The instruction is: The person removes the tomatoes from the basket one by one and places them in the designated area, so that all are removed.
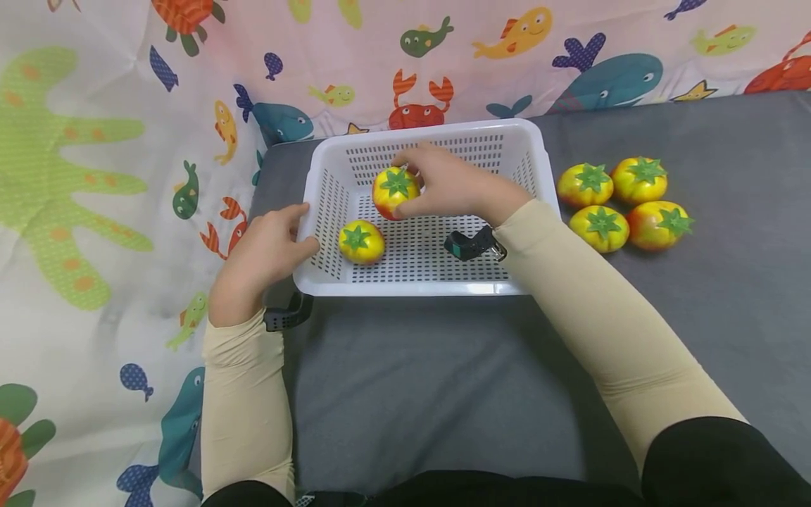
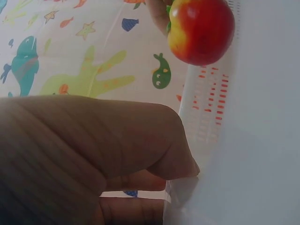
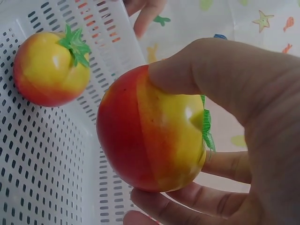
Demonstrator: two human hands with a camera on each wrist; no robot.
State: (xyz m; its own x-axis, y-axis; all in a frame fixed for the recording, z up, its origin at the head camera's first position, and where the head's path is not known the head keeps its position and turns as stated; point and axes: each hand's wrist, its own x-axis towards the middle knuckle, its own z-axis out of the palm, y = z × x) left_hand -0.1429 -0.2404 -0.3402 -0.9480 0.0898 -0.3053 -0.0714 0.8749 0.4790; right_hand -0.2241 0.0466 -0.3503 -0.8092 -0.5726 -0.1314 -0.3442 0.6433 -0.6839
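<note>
My right hand (image 1: 453, 182) grips a yellow-and-red toy tomato (image 1: 388, 197) with a green leafy top, over the left half of a white plastic basket (image 1: 412, 289). In the right wrist view, the thumb lies on one side of this tomato (image 3: 150, 136) and the fingers curl round the other. A second toy tomato (image 1: 362, 243) sits on the basket floor near its left end. My left hand (image 1: 260, 253) holds the basket's left rim, its thumb over the edge and fingers outside, as the left wrist view shows.
Several more toy tomatoes (image 1: 602, 229) stand grouped on the grey cloth (image 1: 431, 394) to the right of the basket. A curtain printed with sea animals (image 1: 374, 42) hangs behind and along the left side, close to my left arm.
</note>
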